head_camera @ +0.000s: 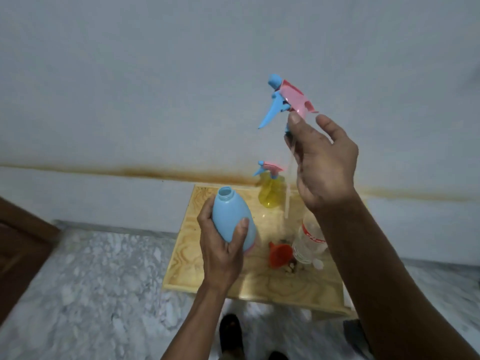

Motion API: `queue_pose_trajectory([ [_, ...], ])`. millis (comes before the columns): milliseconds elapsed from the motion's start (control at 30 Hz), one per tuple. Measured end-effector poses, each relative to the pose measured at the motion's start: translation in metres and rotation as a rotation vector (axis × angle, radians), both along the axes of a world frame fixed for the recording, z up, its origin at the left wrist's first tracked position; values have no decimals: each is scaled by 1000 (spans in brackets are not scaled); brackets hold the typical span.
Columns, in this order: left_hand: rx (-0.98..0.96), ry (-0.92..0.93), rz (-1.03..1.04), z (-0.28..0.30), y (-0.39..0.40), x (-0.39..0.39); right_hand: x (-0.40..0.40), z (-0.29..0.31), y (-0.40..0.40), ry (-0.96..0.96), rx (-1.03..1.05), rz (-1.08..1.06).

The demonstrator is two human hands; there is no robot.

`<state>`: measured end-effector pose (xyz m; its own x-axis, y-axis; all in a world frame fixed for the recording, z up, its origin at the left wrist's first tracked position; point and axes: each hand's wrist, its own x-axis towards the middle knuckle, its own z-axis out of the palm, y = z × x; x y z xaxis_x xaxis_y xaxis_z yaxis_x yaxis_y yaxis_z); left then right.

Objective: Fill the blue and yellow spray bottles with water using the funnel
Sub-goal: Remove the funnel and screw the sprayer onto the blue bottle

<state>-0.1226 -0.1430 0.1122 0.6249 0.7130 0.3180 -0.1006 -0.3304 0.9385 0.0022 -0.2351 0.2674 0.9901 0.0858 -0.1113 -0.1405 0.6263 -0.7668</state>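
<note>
Above the wooden table (187,261), hands apart: left (223,253) around uncapped blue bottle (231,219), right (324,165) raised, pinching spray head (288,100).

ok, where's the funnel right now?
In the head view, the orange funnel lies on the wooden table, right of centre, just left of the clear plastic bottle and in front of the yellow spray bottle.
</note>
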Motion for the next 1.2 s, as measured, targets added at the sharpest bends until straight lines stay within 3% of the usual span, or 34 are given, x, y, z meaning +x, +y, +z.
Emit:
queue_pose_trajectory([
  [167, 115, -45, 70, 9, -18, -12, -20, 36, -2, -126, 136, 148],
  [367, 163, -98, 35, 17, -16, -24, -42, 47, 7, -258, 134, 173],
  [667, 209, -117, -55, 27, 16, -24, -46, 39, 29, -394, -108, 139],
  [967, 142, -156, -90, 40, 49, -13, -50, -19, 51, -338, -431, 342],
  [1200, 73, -167, -200, 47, 68, -8, -47, -29, 59, -252, -410, 417],
])
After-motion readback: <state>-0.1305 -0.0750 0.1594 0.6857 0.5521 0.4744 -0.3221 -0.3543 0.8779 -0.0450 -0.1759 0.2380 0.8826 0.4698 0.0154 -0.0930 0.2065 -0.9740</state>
